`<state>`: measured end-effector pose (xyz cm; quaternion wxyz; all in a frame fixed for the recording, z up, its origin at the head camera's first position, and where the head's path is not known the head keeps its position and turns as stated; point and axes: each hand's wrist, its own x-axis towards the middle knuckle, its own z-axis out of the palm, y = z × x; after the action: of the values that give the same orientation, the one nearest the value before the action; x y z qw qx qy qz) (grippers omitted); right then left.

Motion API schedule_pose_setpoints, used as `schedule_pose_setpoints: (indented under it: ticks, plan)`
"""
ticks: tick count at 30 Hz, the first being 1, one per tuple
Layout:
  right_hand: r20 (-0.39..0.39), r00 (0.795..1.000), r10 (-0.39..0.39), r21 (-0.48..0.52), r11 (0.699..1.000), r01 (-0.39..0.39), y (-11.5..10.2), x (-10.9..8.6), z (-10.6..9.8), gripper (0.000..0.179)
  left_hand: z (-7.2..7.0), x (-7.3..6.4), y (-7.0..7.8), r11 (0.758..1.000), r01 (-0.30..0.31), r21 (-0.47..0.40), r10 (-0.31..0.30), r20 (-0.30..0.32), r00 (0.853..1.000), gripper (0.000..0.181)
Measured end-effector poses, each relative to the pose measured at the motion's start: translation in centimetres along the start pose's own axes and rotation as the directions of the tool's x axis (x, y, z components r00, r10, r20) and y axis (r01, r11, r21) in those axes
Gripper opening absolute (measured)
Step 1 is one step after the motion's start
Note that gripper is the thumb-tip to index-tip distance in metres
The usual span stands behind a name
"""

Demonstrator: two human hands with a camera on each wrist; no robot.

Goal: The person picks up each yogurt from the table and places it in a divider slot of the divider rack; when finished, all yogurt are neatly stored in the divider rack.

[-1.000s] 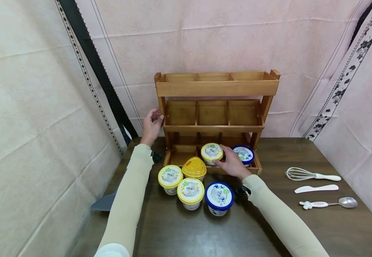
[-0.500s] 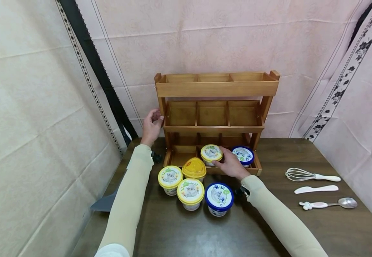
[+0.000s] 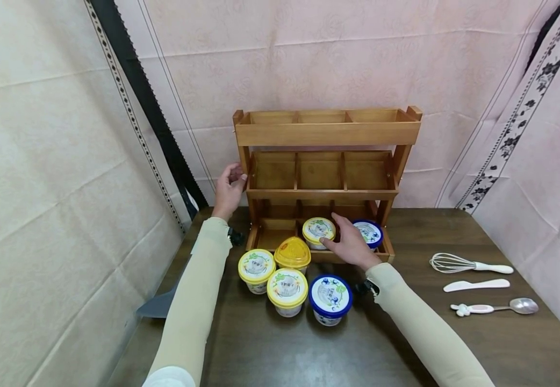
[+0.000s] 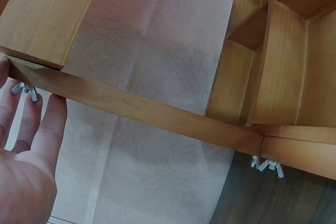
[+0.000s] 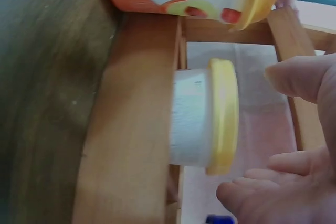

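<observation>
Pale pink cloth (image 3: pixel 328 64) hangs behind a dark brown wooden bench (image 3: pixel 328 355), on which a three-tier honey-coloured wooden rack (image 3: pixel 327 134) stands at the far side. From the head, a round white cup with a bright yellow lid (image 3: pixel 318 229) sits upright in the middle compartment of the lowest tier. Just right of it is the right hand (image 3: pixel 351 243), its grip spread, thumb apart from the fingers. Right of that hand, a white cup with a blue lid (image 3: pixel 370 232) sits in the right compartment. The left hand (image 3: pixel 228 189) touches the rack's left upright. Nearer, grouped on the bench, stand two yellow-lidded cups (image 3: pixel 287 287), a container with a rounded triangular yellow lid (image 3: pixel 292 252) and a second blue-lidded cup (image 3: pixel 330 295). To the right lie a white-handled wire whisk (image 3: pixel 454 262), a white knife (image 3: pixel 476 284) and a metal spoon with a pale handle (image 3: pixel 497 307).

From the left wrist, bent fingers meet the upright beside a silver wing nut (image 4: pixel 26 90); whether that grip clamps the wood cannot be told.

From the right wrist, thumb and fingers are wide apart, clear of the yellow lid, with the cup's base hidden behind the rack's front board (image 5: pixel 126 129).
</observation>
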<state>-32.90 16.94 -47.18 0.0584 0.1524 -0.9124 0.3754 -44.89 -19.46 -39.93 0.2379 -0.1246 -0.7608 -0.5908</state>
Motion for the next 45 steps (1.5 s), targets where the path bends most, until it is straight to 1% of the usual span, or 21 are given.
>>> schedule_pose_setpoints:
  ticks: [6, 9, 12, 17, 20, 24, 25, 29, 31, 33, 36, 40, 42, 45]
  plan:
    - [-0.020, 0.999, -0.030, 0.042, 0.999, 0.031, -0.8, -0.2, -0.6, 0.083, 0.0, -0.2, 0.1, 1.000, 0.006, -0.003, -0.006, -0.003, 1.000, 0.035]
    - [-0.015, 0.999, -0.044, 0.092, 0.995, 0.045, -1.3, -0.3, -0.8, 0.079, -0.1, -0.2, 0.2, 1.000, 0.011, -0.005, -0.011, -0.003, 1.000, 0.035]
    - [0.007, 0.998, -0.060, 0.136, 0.989, 0.059, -2.1, -0.5, -1.0, 0.074, -0.1, -0.2, 0.3, 1.000, 0.015, -0.003, -0.015, -0.003, 1.000, 0.035]
    - [0.087, 0.991, -0.107, 0.171, 0.981, 0.091, -2.9, -0.6, -1.2, 0.073, -0.2, -0.2, 0.3, 1.000, 0.009, 0.005, -0.009, -0.001, 1.000, 0.036]
    - [0.142, 0.983, -0.117, 0.204, 0.975, 0.087, -3.1, -0.5, -1.0, 0.076, -0.2, -0.2, 0.2, 1.000, 0.013, 0.007, -0.013, 0.002, 1.000, 0.036]
    - [0.226, 0.965, -0.131, 0.226, 0.971, 0.080, -3.0, -0.3, -0.4, 0.081, -0.1, -0.2, 0.1, 1.000, 0.015, 0.008, -0.015, 0.000, 1.000, 0.036]
    - [0.248, 0.958, -0.143, 0.227, 0.970, 0.086, -3.0, -0.3, -0.3, 0.082, -0.1, -0.1, 0.1, 1.000, 0.015, 0.009, -0.015, 0.000, 1.000, 0.036]
    - [0.327, 0.928, -0.178, 0.217, 0.970, 0.110, -3.0, -0.2, 0.3, 0.084, -0.1, -0.1, 0.1, 1.000, 0.020, 0.010, -0.020, 0.008, 1.000, 0.036]
    - [0.350, 0.919, -0.180, 0.207, 0.972, 0.111, -3.2, -0.3, 0.4, 0.085, -0.1, -0.1, 0.2, 1.000, 0.024, 0.008, -0.024, 0.014, 1.000, 0.036]
    - [0.353, 0.920, -0.169, 0.178, 0.978, 0.111, -3.3, -0.2, 0.5, 0.088, -0.1, 0.0, 0.2, 1.000, 0.025, 0.006, -0.025, 0.016, 1.000, 0.037]
    - [0.340, 0.927, -0.158, 0.111, 0.986, 0.127, -3.3, 0.0, 0.6, 0.092, -0.1, 0.1, 0.3, 1.000, 0.024, 0.000, -0.024, 0.011, 1.000, 0.036]
    - [0.321, 0.935, -0.151, 0.026, 0.988, 0.151, -3.2, 0.3, 0.9, 0.098, -0.1, 0.1, 0.3, 1.000, 0.023, -0.009, -0.023, 0.009, 1.000, 0.036]
    - [0.322, 0.934, -0.152, 0.013, 0.988, 0.156, -3.2, 0.5, 1.0, 0.097, -0.1, 0.1, 0.2, 1.000, 0.025, -0.016, -0.025, 0.011, 1.000, 0.036]
    - [0.336, 0.928, -0.161, 0.024, 0.986, 0.163, -3.2, 0.5, 1.2, 0.093, -0.1, 0.0, 0.2, 0.999, 0.029, -0.022, -0.029, 0.012, 1.000, 0.036]
